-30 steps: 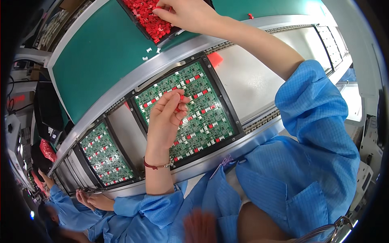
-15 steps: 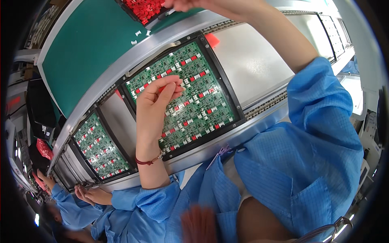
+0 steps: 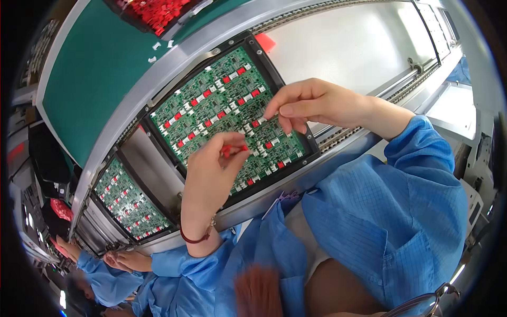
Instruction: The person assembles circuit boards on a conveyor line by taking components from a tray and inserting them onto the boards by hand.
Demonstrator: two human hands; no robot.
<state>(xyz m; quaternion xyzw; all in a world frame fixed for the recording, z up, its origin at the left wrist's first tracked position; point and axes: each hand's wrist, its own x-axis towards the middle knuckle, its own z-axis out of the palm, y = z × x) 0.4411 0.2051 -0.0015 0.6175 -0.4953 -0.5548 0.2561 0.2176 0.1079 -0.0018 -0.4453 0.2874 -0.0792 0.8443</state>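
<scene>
1. A second green board panel sits well off past the left hand's wrist, a tray of red parts lies far beyond the fingertips, and a co-worker's hands work further down the line.
2. Nothing blocks the main circuit board; it lies right under both sets of fingers.
3. Left hand is raised, thumb and forefinger pinched on a small red component.
4. Right hand hovers palm-down, fingers loosely curled, tips at the board.
</scene>
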